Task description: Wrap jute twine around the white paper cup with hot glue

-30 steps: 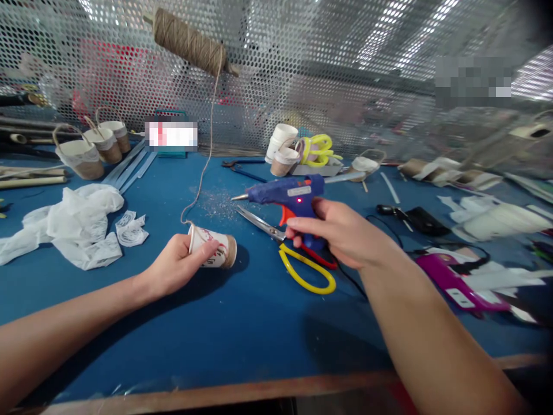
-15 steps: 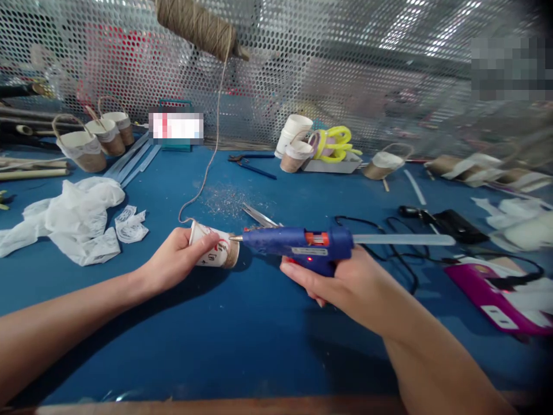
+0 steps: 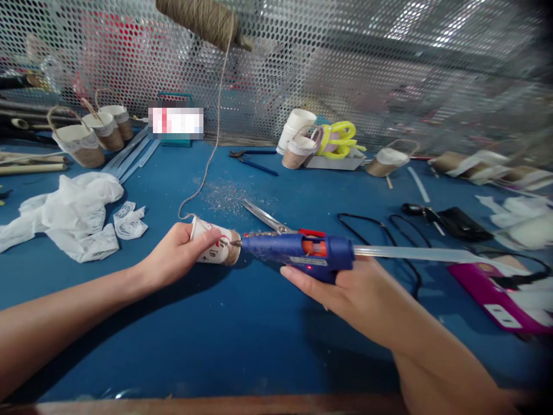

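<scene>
My left hand [image 3: 175,258] is wrapped round a small paper cup [image 3: 215,249] that lies on its side on the blue table, its base partly wound with brown twine. A strand of twine [image 3: 210,155] runs from the cup up to a spool [image 3: 199,17] hanging on the mesh wall. My right hand [image 3: 349,288] grips a blue hot glue gun [image 3: 298,253] held level, a clear glue stick [image 3: 410,252] jutting from its back. The gun's metal tip touches the cup's twine-wound end.
Scissors [image 3: 265,218] lie just behind the gun. Crumpled white plastic [image 3: 69,216] lies at left, finished twine-handled cups [image 3: 82,143] at far left. Pliers [image 3: 253,161], stacked cups [image 3: 298,138], black cables [image 3: 389,227] and a magenta tool [image 3: 496,294] crowd the back and right.
My right hand lifted the glue gun from above the scissors, turned it level and brought its tip left onto the cup's end. My left hand kept the cup still.
</scene>
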Demonstrator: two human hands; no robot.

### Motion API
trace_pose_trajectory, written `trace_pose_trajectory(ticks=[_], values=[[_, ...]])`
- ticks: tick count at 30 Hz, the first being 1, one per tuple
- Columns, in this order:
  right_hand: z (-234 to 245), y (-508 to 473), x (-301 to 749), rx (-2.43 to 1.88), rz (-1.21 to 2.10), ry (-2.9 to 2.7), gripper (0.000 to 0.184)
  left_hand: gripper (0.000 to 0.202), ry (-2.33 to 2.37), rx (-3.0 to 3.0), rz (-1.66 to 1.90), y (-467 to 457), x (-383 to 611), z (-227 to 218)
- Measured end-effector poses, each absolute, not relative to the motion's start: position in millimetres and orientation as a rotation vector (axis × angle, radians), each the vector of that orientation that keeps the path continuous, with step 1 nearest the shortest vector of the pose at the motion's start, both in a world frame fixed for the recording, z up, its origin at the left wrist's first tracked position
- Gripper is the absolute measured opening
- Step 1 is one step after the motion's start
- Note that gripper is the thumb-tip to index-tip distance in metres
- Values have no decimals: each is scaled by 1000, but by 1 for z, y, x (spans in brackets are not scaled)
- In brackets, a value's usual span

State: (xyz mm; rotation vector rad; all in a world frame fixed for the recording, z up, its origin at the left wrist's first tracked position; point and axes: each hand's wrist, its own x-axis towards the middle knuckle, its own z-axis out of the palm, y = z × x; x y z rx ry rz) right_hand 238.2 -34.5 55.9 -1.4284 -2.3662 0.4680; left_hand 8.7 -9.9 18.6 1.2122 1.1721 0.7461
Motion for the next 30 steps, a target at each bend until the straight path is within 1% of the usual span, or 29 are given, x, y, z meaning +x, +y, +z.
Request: trace_pose_trajectory(ticks=[7,12,20,30], values=[[55,-35,239,-1461,530,-2355,22,32,1182,1201,751,-10,9,20],[56,-37,240,-1469,558,-2382,27,32,1197,1204,752,-11,8,18],[65,-33,233,-1437,509,-2430,33,33,1194,1203,750,-11,8,18],[55,-34,240,-1518,662,-2333,21,34,1212,1286,750,-12,8,18]])
